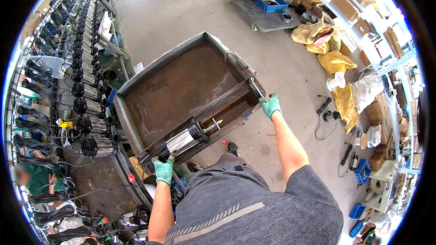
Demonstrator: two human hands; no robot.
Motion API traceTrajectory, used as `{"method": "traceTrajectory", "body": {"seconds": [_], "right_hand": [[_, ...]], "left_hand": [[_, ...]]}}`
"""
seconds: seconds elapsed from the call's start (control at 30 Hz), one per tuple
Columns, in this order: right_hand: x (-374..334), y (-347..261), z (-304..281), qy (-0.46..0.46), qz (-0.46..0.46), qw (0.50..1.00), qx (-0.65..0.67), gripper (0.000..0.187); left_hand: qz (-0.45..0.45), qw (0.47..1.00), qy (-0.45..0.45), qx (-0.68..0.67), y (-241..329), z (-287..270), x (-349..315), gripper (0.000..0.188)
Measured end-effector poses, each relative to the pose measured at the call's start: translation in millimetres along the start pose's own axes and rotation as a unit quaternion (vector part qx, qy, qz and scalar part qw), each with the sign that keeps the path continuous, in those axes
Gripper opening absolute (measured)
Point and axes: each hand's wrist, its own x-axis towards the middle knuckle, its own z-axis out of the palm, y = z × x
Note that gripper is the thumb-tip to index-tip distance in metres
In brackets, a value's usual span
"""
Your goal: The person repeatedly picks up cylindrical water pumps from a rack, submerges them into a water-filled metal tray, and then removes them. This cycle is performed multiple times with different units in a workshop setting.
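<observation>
A silver submersible pump motor with black ends lies slantwise on the near rim of a grey metal tank. A thin shaft with a brass-coloured fitting sticks out of its right end. My left hand, in a green glove, grips the motor's left end, its fingers curled over the black cap. To the right, my right hand, also gloved in green, is closed round the lower end of a metal rod at the tank's right side. Brown, murky liquid or rust covers the tank's inside.
Similar motors stand in a long row on the left, beside coiled black cables. Another person in a green top is at the far left. A cart, yellow sacks and loaded shelves line the right.
</observation>
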Motion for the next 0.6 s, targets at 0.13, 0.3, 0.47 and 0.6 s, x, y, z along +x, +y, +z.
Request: {"method": "traceTrajectory", "body": {"seconds": [0.13,0.3,0.47,0.6], "right_hand": [[27,-74,-7,-0.16,-0.026,0.986,-0.049,0.064],[55,-105,24,-0.085,-0.107,0.984,-0.111,0.04],[-10,-123,14,-0.26,-0.21,0.943,0.002,0.026],[-64,-114,27,-0.406,-0.096,0.889,0.187,0.016]], "left_hand": [[-0.015,0.999,0.032,0.026,25,5,-10,0.065],[-0.008,0.998,0.03,0.054,23,6,-7,0.069],[-0.012,0.999,0.028,0.03,9,2,-7,0.068],[-0.035,0.995,0.024,0.092,22,1,-9,0.074]]}}
